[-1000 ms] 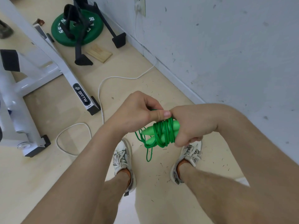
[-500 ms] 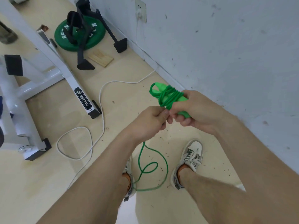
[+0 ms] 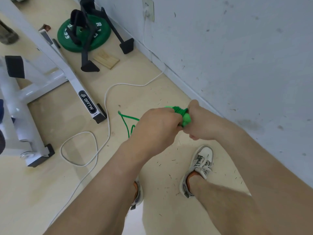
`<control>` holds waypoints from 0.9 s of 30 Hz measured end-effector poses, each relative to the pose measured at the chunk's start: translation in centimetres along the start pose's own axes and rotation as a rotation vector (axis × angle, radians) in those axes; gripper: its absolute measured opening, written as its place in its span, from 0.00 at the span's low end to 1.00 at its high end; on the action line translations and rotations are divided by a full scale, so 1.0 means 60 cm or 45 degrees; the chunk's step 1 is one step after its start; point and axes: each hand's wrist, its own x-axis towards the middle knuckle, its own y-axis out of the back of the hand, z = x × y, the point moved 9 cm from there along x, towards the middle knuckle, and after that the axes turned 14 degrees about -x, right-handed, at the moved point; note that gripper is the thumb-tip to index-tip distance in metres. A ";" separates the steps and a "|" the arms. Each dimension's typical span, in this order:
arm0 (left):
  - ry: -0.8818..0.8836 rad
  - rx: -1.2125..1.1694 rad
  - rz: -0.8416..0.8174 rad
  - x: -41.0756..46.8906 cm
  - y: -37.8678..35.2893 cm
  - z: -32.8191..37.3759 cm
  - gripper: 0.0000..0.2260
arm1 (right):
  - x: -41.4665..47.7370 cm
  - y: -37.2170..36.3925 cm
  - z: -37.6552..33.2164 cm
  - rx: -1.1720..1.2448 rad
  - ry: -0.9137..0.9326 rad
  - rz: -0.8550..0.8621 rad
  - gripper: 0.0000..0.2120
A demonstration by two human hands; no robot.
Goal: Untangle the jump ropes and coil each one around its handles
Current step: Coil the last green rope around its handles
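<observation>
Chest-high above the floor (image 3: 152,92), a right hand (image 3: 201,124) grips a green jump rope (image 3: 179,110) by its paired handles (image 3: 186,120), fingers curled tight to steady them. The left hand (image 3: 155,128), fingers curled on the cord, apparently winds slack on.

Home gym: weight plate (image 3: 84,34), white exercise machine frame (image 3: 50,65).

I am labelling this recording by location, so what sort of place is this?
Most likely a small gym or a home workout room: a green weight plate lies near a white exercise machine frame, and the person holds a green jump rope.
</observation>
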 end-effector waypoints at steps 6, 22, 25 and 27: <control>0.131 -0.350 0.080 -0.006 0.025 -0.034 0.07 | -0.009 -0.040 -0.030 -0.495 0.123 -0.206 0.19; 0.343 -1.167 0.229 -0.010 0.040 -0.068 0.02 | -0.037 0.029 -0.046 0.573 0.241 0.030 0.19; 0.398 -1.247 0.198 -0.009 0.040 -0.068 0.05 | -0.042 0.069 -0.062 0.303 0.309 0.507 0.24; 0.432 -1.411 0.140 -0.010 0.035 -0.072 0.08 | -0.050 0.078 -0.075 0.314 0.401 0.569 0.25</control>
